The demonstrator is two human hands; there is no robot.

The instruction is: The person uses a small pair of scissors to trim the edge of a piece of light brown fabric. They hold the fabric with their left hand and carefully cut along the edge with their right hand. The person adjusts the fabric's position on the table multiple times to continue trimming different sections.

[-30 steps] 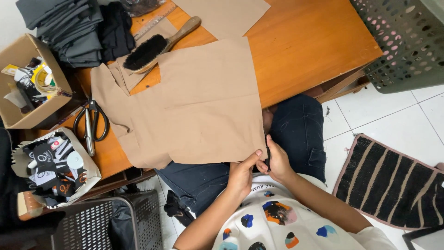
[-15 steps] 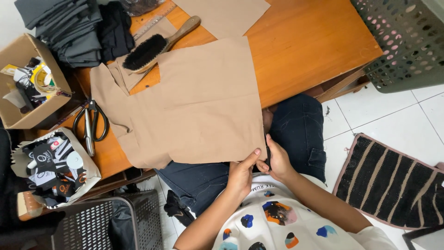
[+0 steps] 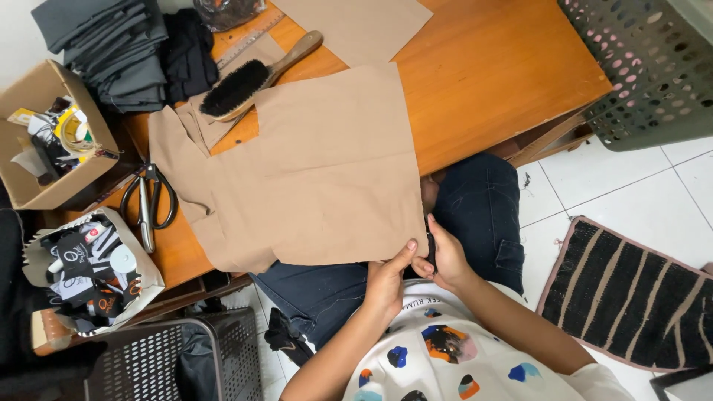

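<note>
Change: nothing has shifted that we can see since the earlier pictures; both our hands stay at the same corner of the cloth, and the cloth lies as it did.
Far left: we see an open cardboard box (image 3: 44, 160) of odds and ends at the table's left end, and below it a paper bag (image 3: 96, 271) stuffed with black and white items.
Lower left: a dark mesh basket (image 3: 167, 364) stands on the floor beside our knees.
Back left: a stack of dark folded cloth (image 3: 119, 52) sits at the far edge of the wooden table (image 3: 505, 67).
Scissors: the black-handled scissors (image 3: 148, 204) lie just left of the cloth, apart from it.
Brush: a wooden brush (image 3: 256, 74) with black bristles rests on the cloth's upper left part, handle pointing up and right.
Cloth: our tan cloth (image 3: 319, 171) lies spread flat on the table, its near edge hanging over our dark trousers.
Left hand: our left hand (image 3: 386, 278) pinches the cloth's near right corner, thumb on top.
Right hand: our right hand (image 3: 445, 256) closes on the same corner, touching the left; what else it grips we cannot tell.
Back middle: a second tan piece (image 3: 356, 26) lies beyond.
Right: a grey perforated basket (image 3: 646, 74) stands past the table corner, and a black striped mat (image 3: 631, 297) lies on the white tiles.
</note>
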